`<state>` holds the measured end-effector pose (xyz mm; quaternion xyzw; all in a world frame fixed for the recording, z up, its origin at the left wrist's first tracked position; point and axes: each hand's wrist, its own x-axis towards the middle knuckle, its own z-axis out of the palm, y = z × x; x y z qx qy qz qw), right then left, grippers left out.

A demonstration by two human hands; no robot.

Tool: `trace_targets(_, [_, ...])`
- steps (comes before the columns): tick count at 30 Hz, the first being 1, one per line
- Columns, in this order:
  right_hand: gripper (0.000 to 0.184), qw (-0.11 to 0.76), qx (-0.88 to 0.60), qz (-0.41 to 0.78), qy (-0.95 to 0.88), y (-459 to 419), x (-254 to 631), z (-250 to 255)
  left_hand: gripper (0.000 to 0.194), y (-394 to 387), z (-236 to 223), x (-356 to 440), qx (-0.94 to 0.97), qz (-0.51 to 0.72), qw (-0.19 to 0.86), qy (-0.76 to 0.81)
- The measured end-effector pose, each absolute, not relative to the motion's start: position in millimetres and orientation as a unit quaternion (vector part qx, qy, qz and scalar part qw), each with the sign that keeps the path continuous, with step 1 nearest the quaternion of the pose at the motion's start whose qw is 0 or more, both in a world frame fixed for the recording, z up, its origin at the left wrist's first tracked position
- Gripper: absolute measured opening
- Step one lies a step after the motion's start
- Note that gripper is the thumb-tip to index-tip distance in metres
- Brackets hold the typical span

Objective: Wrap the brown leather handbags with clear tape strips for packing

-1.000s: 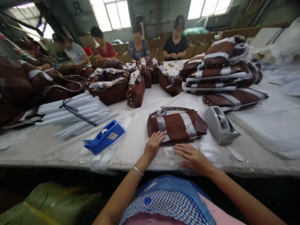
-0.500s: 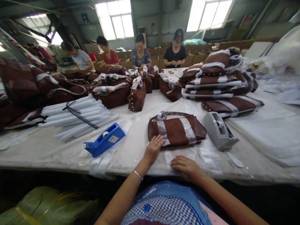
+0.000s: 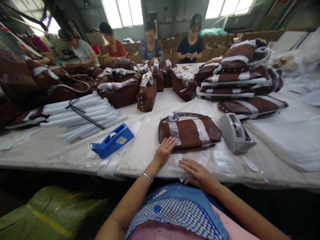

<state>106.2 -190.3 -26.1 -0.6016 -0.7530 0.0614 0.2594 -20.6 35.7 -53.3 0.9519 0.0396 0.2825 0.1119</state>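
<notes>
A brown bag [image 3: 190,131] with two pale tape bands lies flat on the white table [image 3: 50,151] in front of me. My left hand [image 3: 164,151] rests open against the bag's near left corner, fingers stretched out. Flat on the table, my right hand [image 3: 197,171] covers a clear plastic strip [image 3: 178,159] just below the bag, fingers spread. A silver bangle [image 3: 147,177] sits on my left wrist.
A blue tape dispenser [image 3: 112,140] lies left of the bag, a grey one [image 3: 235,133] right of it. White rolled tubes [image 3: 80,116] lie at left. Brown bags stand mid-table [image 3: 146,93] and are stacked at right [image 3: 237,76]. Several people sit at the far end.
My right hand has slid leftward along the table's near edge onto the clear strip. My left hand stays at the bag's corner. The view has shifted slightly.
</notes>
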Motion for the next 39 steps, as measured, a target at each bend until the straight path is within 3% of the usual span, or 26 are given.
trace_targets(4, [0.057, 0.205, -0.591, 0.068, -0.777, -191.4, 112.1, -35.9, 0.066, 35.3, -52.1, -21.3, 0.953, 0.277, 0.111, 0.044])
trace_targets(12, [0.031, 0.309, -0.523, 0.007, -0.794, -186.7, 108.3, -45.7, 0.058, 34.0, -54.0, -19.6, 0.953, 0.285, 0.092, 0.045])
trace_targets(30, [0.029, 0.419, -0.549, -0.006, -0.723, -139.0, 134.4, 39.5, 0.041, 28.5, -48.7, -35.4, 0.955, 0.293, 0.034, 0.039])
trace_targets(39, [0.017, 0.369, -0.648, -0.010, -0.666, -58.8, 171.3, 41.4, 0.027, 24.7, -45.3, -32.7, 0.944, 0.317, 0.058, 0.067])
